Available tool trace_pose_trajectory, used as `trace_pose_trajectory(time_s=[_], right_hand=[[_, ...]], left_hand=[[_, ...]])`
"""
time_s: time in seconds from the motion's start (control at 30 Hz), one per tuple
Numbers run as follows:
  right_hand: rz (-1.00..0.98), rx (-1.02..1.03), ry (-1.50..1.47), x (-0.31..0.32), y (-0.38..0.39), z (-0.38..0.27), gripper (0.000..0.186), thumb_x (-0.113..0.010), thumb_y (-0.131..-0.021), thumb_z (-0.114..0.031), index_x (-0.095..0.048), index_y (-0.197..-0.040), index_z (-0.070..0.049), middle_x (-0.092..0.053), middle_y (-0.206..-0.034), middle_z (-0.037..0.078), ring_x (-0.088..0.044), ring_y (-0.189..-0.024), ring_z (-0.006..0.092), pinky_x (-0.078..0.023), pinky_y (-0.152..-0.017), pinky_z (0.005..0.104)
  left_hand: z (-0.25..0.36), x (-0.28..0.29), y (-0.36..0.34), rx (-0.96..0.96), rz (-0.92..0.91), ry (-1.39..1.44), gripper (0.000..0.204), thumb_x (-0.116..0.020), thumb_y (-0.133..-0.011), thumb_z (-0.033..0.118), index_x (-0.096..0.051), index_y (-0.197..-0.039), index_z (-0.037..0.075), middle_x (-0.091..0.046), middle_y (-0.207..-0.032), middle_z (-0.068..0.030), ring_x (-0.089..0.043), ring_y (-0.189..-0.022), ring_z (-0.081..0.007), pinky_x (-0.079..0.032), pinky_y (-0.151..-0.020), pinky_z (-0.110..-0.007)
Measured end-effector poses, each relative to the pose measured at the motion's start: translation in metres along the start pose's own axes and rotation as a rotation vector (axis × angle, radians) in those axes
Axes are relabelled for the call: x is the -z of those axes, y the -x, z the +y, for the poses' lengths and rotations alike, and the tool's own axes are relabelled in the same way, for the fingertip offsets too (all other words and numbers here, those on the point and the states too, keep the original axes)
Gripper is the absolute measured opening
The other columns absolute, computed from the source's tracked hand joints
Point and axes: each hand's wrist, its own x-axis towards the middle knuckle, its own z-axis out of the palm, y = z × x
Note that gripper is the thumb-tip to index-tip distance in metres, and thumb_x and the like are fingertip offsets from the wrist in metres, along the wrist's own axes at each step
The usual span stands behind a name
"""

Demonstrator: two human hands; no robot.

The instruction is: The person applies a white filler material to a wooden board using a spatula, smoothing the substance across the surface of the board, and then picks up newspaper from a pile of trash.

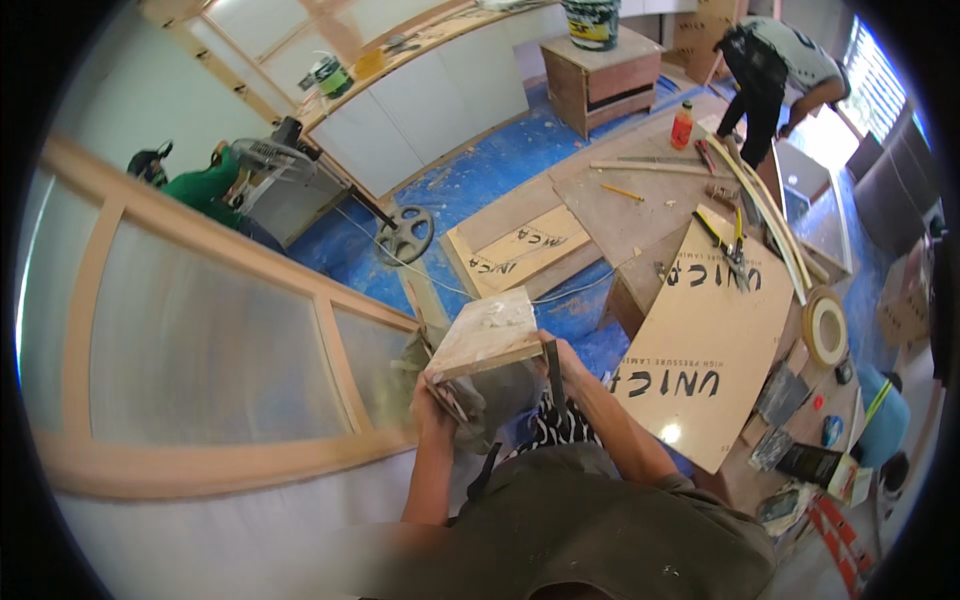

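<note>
A pale wooden board (480,335) with white smears is held up in front of me. My left hand (433,400) is closed on its near left corner, beside thin edges and a crumpled grey-green cloth or bag (480,400) hanging below it. My right hand (555,360) grips the board's right end, with a narrow dark strip (557,390) at that hand; what the strip is, I cannot tell. To the right lies a large printed tan laminate sheet (700,330) with cutters (738,255) on it.
A framed translucent panel (210,330) stands close left, a fan (270,160) behind it. A worker in green (195,195), another bending (790,65) and one in blue (880,420) are around. Blue sheeting (310,255) covers the floor; boards, a tape roll (825,325) and tools crowd the right.
</note>
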Motion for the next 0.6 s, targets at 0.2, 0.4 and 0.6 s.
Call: trace_pose_trajectory(time_s=[0.2, 0.4, 0.6], right_hand=[[0.059, 0.063, -0.041, -0.032, -0.094, -0.049, 0.026, -0.06, -0.09, -0.031, -0.065, -0.084, -0.006, -0.051, -0.063, -0.003, -0.04, -0.047, 0.0078, -0.03, -0.043, 0.0245], [0.04, 0.103, -0.083, -0.061, -0.235, -0.132, 0.025, -0.061, -0.09, -0.031, -0.061, -0.089, -0.006, -0.05, -0.061, -0.001, -0.044, -0.045, 0.0085, -0.034, -0.04, 0.0244], [0.19, 0.116, -0.196, -0.026, -0.458, -0.204, 0.034, -0.05, -0.096, -0.034, -0.059, -0.112, -0.005, -0.062, -0.07, 0.006, -0.048, -0.043, 0.0097, -0.042, -0.039, 0.0236]], left_hand=[[0.028, -0.038, -0.141, 0.084, -0.185, -0.045, 0.026, -0.061, -0.089, 0.026, -0.062, -0.102, 0.004, -0.064, -0.085, -0.0034, -0.051, -0.056, -0.0105, -0.04, -0.046, -0.024], [0.074, -0.146, -0.266, 0.063, -0.119, -0.132, 0.032, -0.058, -0.092, 0.028, -0.061, -0.112, 0.002, -0.066, -0.095, -0.0079, -0.063, -0.083, -0.0199, -0.05, -0.07, -0.029], [0.08, -0.299, -0.455, 0.104, -0.324, -0.135, 0.032, -0.056, -0.093, 0.022, -0.061, -0.115, -0.001, -0.065, -0.112, -0.0121, -0.063, -0.104, -0.0259, -0.049, -0.094, -0.039]])
